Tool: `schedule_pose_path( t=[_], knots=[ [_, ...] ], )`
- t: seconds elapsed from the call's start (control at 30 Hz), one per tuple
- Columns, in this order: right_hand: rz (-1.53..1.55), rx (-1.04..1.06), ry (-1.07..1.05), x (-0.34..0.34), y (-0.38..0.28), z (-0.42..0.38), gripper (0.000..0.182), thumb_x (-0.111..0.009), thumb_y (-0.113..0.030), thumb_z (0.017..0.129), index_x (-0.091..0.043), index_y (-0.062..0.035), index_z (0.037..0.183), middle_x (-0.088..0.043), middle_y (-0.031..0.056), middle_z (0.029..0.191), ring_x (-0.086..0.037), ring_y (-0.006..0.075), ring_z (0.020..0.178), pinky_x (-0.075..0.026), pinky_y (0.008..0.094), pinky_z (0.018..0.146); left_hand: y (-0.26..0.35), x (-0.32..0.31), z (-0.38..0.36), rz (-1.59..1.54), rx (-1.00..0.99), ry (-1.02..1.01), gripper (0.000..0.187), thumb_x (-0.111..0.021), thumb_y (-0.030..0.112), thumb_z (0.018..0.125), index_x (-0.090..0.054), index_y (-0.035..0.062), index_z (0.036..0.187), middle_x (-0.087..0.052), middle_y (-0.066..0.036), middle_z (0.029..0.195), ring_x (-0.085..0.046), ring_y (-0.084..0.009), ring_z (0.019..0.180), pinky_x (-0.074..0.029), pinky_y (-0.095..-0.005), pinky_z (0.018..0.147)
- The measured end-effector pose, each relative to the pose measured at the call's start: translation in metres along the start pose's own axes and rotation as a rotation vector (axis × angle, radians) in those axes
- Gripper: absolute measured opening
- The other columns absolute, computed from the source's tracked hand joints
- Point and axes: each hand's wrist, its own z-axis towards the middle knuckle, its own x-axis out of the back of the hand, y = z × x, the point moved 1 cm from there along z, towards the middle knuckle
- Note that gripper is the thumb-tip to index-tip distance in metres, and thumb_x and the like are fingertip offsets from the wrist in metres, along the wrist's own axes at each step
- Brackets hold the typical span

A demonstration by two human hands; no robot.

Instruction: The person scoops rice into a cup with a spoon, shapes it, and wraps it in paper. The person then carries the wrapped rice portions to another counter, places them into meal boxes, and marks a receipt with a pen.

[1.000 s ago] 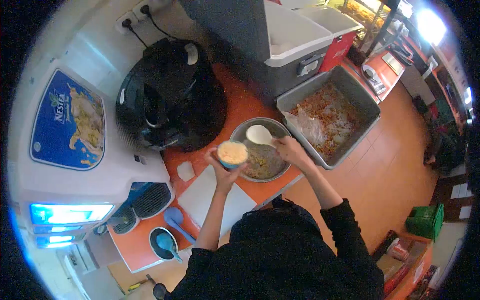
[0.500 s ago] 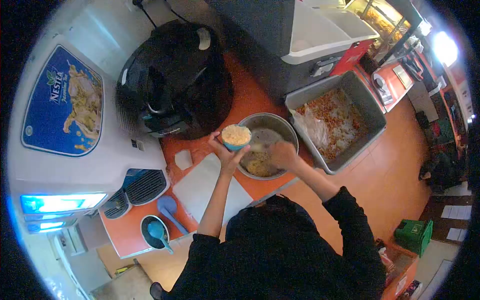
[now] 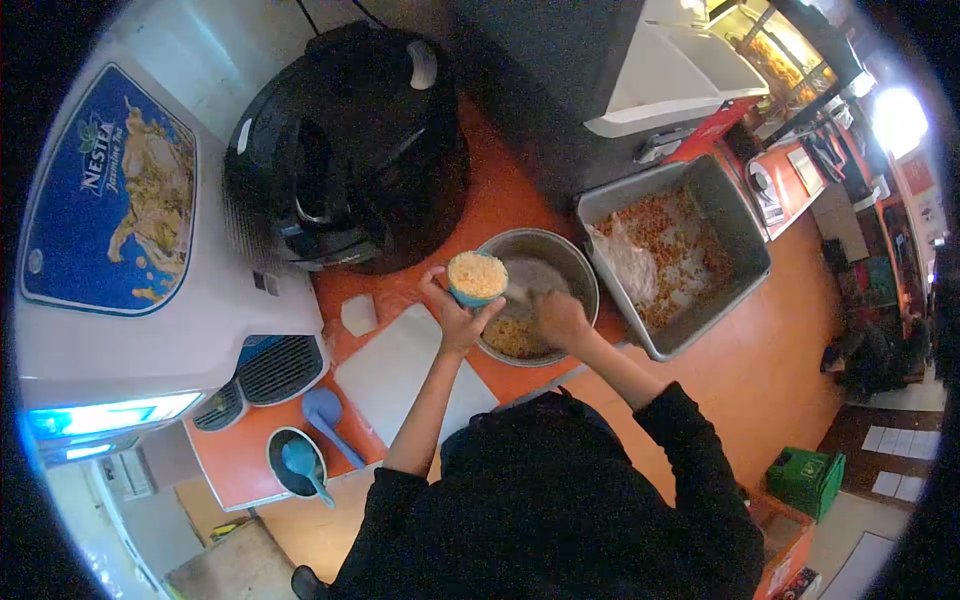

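Note:
My left hand (image 3: 463,322) is wrapped round a small teal cup (image 3: 478,299), held upright near the left rim of a round metal pot (image 3: 590,268). Pale yellow, grainy food that looks like rice (image 3: 477,273) fills the cup to the top. Over the inside of the pot, my right hand (image 3: 561,320) is closed, its fingers curled. Something pale shows by those fingers, but I cannot make out what it is. More of the yellow grains (image 3: 512,337) lie in the bottom of the pot.
White paper sheets (image 3: 415,375) lie left of the pot. A grey tub (image 3: 668,345) with brown bits and a plastic bag stands to its right. Behind are a black rice cooker (image 3: 370,150) and a drinks dispenser (image 3: 120,330). A blue ladle (image 3: 324,412) lies near a container (image 3: 277,462) holding a teal scoop (image 3: 300,458).
The view has shifted slightly. My right hand has moved a little within the pot and looks less blurred. My left hand still holds the filled cup at the pot's left side.

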Motion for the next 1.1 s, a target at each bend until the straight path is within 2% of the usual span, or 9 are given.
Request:
schedule_pose_path(
  t=[0.1,0.2,0.37,0.57,0.63,0.7,0.8,0.93,1.1],
  knots=[
    [0.038,0.207,-0.049,0.019,-0.023,-0.027,0.018,-0.052,-0.016,0.081,-0.063,-0.0019,0.081,-0.064,0.0180,0.072,-0.066,0.0294,0.072,-0.053,0.0373,0.056,0.006,-0.003,0.000,-0.227,0.065,0.021,0.094,-0.085,0.011,0.060,-0.015,0.0105,0.124,-0.022,-0.008,0.119,-0.036,-0.0223,0.117,-0.038,-0.0375,0.098],
    [0.038,-0.109,-0.045,0.044,0.007,-0.007,0.022,-0.053,-0.021,0.081,-0.063,-0.0017,0.082,-0.065,0.0191,0.072,-0.067,0.0321,0.073,-0.054,0.0403,0.059,0.020,-0.001,0.000,-0.200,0.085,0.030,0.094,-0.084,0.010,0.061,-0.015,0.0108,0.124,-0.023,-0.008,0.119,-0.036,-0.0225,0.118,-0.038,-0.0378,0.099],
    [0.098,0.038,-0.160,0.030,0.012,-0.005,0.033,-0.061,-0.034,0.076,-0.066,-0.0038,0.089,-0.065,0.0204,0.077,-0.066,0.0336,0.074,-0.053,0.0432,0.060,0.010,-0.003,0.001,-0.277,0.087,0.014,0.092,-0.082,0.007,0.062,-0.014,0.0117,0.123,-0.024,-0.008,0.120,-0.036,-0.0236,0.120,-0.037,-0.0384,0.101],
    [0.309,0.077,-0.079,0.002,-0.016,0.009,0.025,-0.056,-0.028,0.078,-0.066,-0.0098,0.092,-0.064,0.0202,0.079,-0.064,0.0359,0.079,-0.051,0.0460,0.070,0.026,0.002,0.007,-0.198,0.070,-0.006,0.090,-0.081,0.006,0.063,-0.013,0.0128,0.122,-0.025,-0.009,0.122,-0.039,-0.0238,0.118,-0.038,-0.0397,0.101],
    [0.391,0.099,0.007,0.000,-0.015,0.009,0.023,-0.055,-0.025,0.077,-0.066,-0.0109,0.092,-0.065,0.0194,0.081,-0.064,0.0361,0.079,-0.051,0.0463,0.070,0.026,0.001,0.007,-0.438,0.199,-0.026,0.090,-0.082,0.007,0.063,-0.014,0.0152,0.122,-0.026,-0.009,0.122,-0.039,-0.0238,0.118,-0.038,-0.0404,0.101],
    [0.445,0.040,-0.188,-0.005,-0.013,0.005,0.021,-0.053,-0.022,0.078,-0.066,-0.0106,0.090,-0.066,0.0173,0.085,-0.063,0.0366,0.079,-0.050,0.0470,0.071,0.023,0.001,0.006,-0.425,0.198,-0.018,0.089,-0.082,0.008,0.064,-0.014,0.0165,0.122,-0.026,-0.009,0.122,-0.039,-0.0237,0.119,-0.038,-0.0406,0.100],
    [0.433,0.131,-0.138,-0.013,-0.014,-0.005,0.027,-0.054,-0.033,0.080,-0.068,-0.0138,0.093,-0.067,0.0162,0.088,-0.064,0.0353,0.084,-0.050,0.0487,0.074,0.010,0.002,0.005,-0.376,0.176,-0.012,0.087,-0.081,0.010,0.065,-0.015,0.0184,0.121,-0.027,-0.008,0.123,-0.039,-0.0237,0.119,-0.038,-0.0405,0.100],
    [0.547,0.098,-0.123,0.001,-0.009,-0.025,0.021,-0.052,-0.022,0.082,-0.066,-0.0079,0.091,-0.065,0.0181,0.086,-0.064,0.0346,0.080,-0.049,0.0436,0.074,0.016,0.002,0.003,-0.447,0.237,0.007,0.088,-0.081,0.007,0.063,-0.019,0.0199,0.125,-0.033,-0.005,0.123,-0.038,-0.0236,0.119,-0.035,-0.0401,0.102],
    [1.335,0.027,-0.136,-0.033,0.046,-0.035,0.027,-0.053,-0.025,0.089,-0.064,-0.0003,0.093,-0.061,0.0063,0.068,-0.058,0.0175,0.065,-0.045,0.0303,0.057,0.006,0.009,0.008,-0.572,0.178,-0.019,0.083,-0.076,0.005,0.070,-0.021,0.0203,0.129,-0.038,-0.004,0.127,-0.038,-0.0226,0.122,-0.032,-0.0408,0.105]
  ],
)
